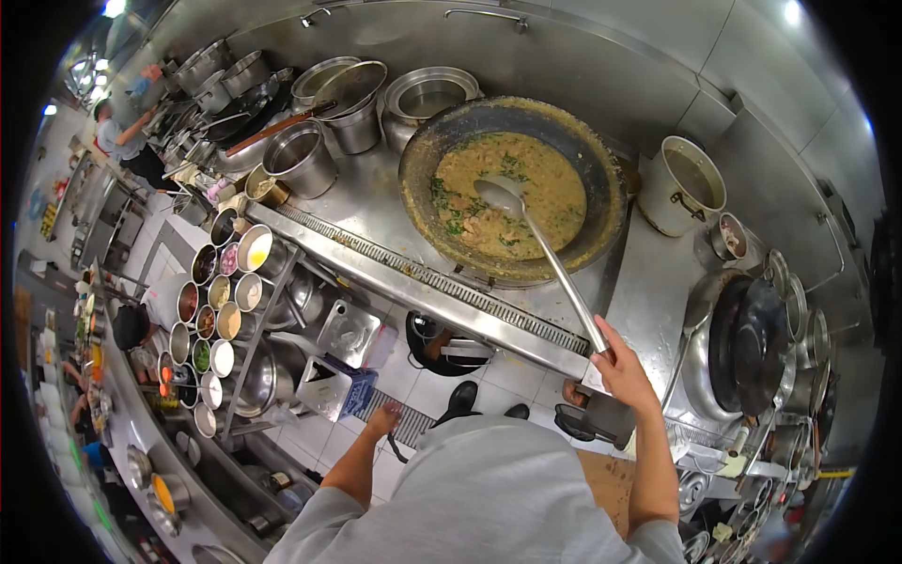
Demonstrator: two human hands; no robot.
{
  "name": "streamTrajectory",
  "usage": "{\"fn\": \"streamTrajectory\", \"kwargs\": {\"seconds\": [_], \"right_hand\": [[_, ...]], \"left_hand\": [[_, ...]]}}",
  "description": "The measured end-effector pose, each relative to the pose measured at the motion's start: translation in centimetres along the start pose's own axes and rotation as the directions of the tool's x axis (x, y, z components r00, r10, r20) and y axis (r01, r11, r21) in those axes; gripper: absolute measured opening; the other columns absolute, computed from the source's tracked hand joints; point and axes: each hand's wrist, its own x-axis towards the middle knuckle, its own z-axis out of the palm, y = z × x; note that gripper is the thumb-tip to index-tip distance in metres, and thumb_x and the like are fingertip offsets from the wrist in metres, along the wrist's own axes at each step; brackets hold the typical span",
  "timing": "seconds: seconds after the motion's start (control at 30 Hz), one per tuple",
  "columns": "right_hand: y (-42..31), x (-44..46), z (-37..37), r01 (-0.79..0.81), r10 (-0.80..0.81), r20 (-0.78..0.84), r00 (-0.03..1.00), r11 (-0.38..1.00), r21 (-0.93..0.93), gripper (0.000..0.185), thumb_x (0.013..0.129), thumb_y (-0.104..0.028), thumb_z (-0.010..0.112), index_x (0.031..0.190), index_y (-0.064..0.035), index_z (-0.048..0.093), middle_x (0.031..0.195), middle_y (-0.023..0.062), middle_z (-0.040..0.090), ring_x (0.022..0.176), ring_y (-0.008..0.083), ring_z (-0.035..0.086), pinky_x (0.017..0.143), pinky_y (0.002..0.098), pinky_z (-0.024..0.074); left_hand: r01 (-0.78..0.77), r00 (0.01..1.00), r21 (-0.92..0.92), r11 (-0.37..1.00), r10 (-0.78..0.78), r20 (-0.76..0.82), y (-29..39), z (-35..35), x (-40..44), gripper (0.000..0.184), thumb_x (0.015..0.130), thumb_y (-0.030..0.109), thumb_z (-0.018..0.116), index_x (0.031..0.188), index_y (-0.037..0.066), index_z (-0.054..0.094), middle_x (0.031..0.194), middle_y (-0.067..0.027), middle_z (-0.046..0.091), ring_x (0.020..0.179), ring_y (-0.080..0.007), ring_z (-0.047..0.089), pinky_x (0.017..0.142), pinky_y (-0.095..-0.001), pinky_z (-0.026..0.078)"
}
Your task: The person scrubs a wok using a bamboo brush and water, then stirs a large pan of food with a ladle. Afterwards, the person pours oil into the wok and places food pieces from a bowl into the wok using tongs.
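Note:
My right hand [623,368] is wrapped round the end of a long metal ladle [554,258]. The ladle's bowl rests in a thick yellowish-brown stew [512,155] with green leaves and lumps in it. This stew fills the lower part of a large wok [601,193] with a food-crusted rim, set on the steel range in front of me. Down at my side, over the floor, hangs my left hand [383,419], its fingers curled and nothing visible in them.
Metal pots [301,158] and a strainer [349,89] stand left of the wok. A tall pot [681,186] is on its right, with stacked dark woks [761,343] beyond. Seasoning containers [221,357] fill a rack at left. A person [122,141] stands at the far left.

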Motion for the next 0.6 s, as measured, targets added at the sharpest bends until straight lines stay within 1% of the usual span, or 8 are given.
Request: {"fn": "streamTrajectory", "kwargs": {"seconds": [0.13,0.2,0.3,0.4,0.43,0.5,0.53,0.6], "right_hand": [[-1.3,-0.3,-0.6,-0.050,0.046,0.083,0.995,0.998,0.035,0.063,0.091,-0.005,0.058,0.149,-0.0168,0.036,0.067,-0.0009,0.046,0.047,0.0072,0.042,0.044,0.0262,0.0369],[-1.1,0.4,0.2,-0.055,0.049,0.097,0.994,0.997,0.055,0.062,0.092,-0.006,0.058,0.149,-0.0161,0.036,0.068,-0.0006,0.046,0.047,0.0071,0.043,0.044,0.0261,0.0371],[-0.6,2.1,2.8,-0.082,0.074,0.121,0.990,0.995,0.056,0.062,0.093,-0.006,0.055,0.150,-0.0158,0.031,0.068,-0.0010,0.042,0.045,0.0064,0.039,0.039,0.0241,0.0333],[-0.3,3.7,5.4,-0.268,0.151,0.293,0.944,0.869,0.416,0.060,0.099,-0.015,0.050,0.151,-0.0174,0.021,0.076,0.0020,0.047,0.045,0.0088,0.038,0.037,0.0255,0.0328],[0.1,4.2,5.8,-0.264,0.148,0.288,0.946,0.868,0.421,0.060,0.099,-0.015,0.050,0.151,-0.0174,0.021,0.076,0.0020,0.047,0.045,0.0088,0.038,0.037,0.0255,0.0328],[0.2,5.1,6.1,-0.359,0.083,0.367,0.927,0.488,0.796,0.056,0.100,-0.015,0.048,0.150,-0.0184,0.024,0.082,0.0034,0.049,0.046,0.0092,0.040,0.036,0.0250,0.0336],[0.2,5.3,5.8,-0.357,0.082,0.366,0.927,0.488,0.797,0.056,0.100,-0.015,0.048,0.150,-0.0184,0.024,0.082,0.0034,0.049,0.046,0.0092,0.040,0.036,0.0250,0.0336],[-0.2,5.1,5.0,-0.428,0.043,0.430,0.902,0.224,0.875,0.055,0.099,-0.015,0.049,0.149,-0.0192,0.027,0.082,0.0040,0.049,0.045,0.0082,0.038,0.034,0.0243,0.0325]], "left_hand": [[0.004,1.000,-0.013,1.000,-0.004,0.000,-0.4,-0.1,-1.0,0.036,0.084,0.014,0.060,0.117,0.001,0.059,0.073,-0.0062,0.063,0.058,-0.0139,0.059,0.050,-0.0288,0.049],[-0.006,0.999,-0.161,0.987,0.013,0.040,-0.6,-0.2,-1.3,0.036,0.084,0.013,0.060,0.116,-0.001,0.059,0.076,-0.0063,0.063,0.060,-0.0138,0.059,0.054,-0.0280,0.050],[0.037,0.999,-0.153,0.988,-0.034,0.022,-0.8,0.0,-0.9,0.035,0.083,0.011,0.060,0.115,-0.002,0.059,0.080,-0.0056,0.063,0.061,-0.0141,0.059,0.056,-0.0273,0.051],[0.029,0.999,-0.175,0.984,-0.022,0.044,0.0,0.3,-1.0,0.034,0.085,0.011,0.060,0.117,-0.001,0.058,0.081,-0.0049,0.062,0.061,-0.0152,0.058,0.056,-0.0284,0.051],[0.028,0.999,-0.181,0.983,-0.021,0.039,0.4,0.3,-1.1,0.034,0.086,0.011,0.059,0.117,0.000,0.057,0.081,-0.0046,0.062,0.060,-0.0149,0.058,0.055,-0.0292,0.050],[0.059,0.997,-0.170,0.984,-0.052,0.050,0.3,0.2,-0.5,0.032,0.088,0.012,0.060,0.117,0.000,0.057,0.081,-0.0040,0.061,0.059,-0.0137,0.057,0.049,-0.0297,0.048],[0.053,0.997,-0.201,0.978,-0.039,0.073,0.3,0.3,-0.3,0.031,0.089,0.013,0.060,0.116,0.001,0.057,0.080,-0.0037,0.061,0.058,-0.0130,0.057,0.046,-0.0294,0.046],[0.028,0.996,-0.168,0.985,-0.014,0.084,0.7,0.3,-0.3,0.028,0.089,0.013,0.059,0.115,0.002,0.057,0.079,-0.0031,0.061,0.056,-0.0123,0.057,0.043,-0.0283,0.044]]}}
